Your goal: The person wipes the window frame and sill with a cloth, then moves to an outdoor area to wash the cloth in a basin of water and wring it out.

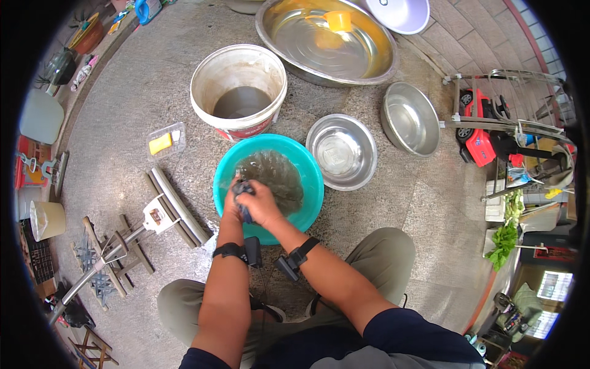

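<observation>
A teal plastic basin holding murky grey water stands on the floor in front of me. Over its left part, my left hand and my right hand are together, both gripping a dark wet cloth that is bunched up between them. Just beyond the basin is a white plastic bucket with dark water in it. A steel bowl sits to the basin's right, close to its rim. Black devices are strapped to both my wrists.
A roller sponge mop lies at left, near a plastic tray with a yellow sponge. Beyond are a large steel basin holding an orange scoop, and a lilac basin. Another steel basin and a red toy car are at right.
</observation>
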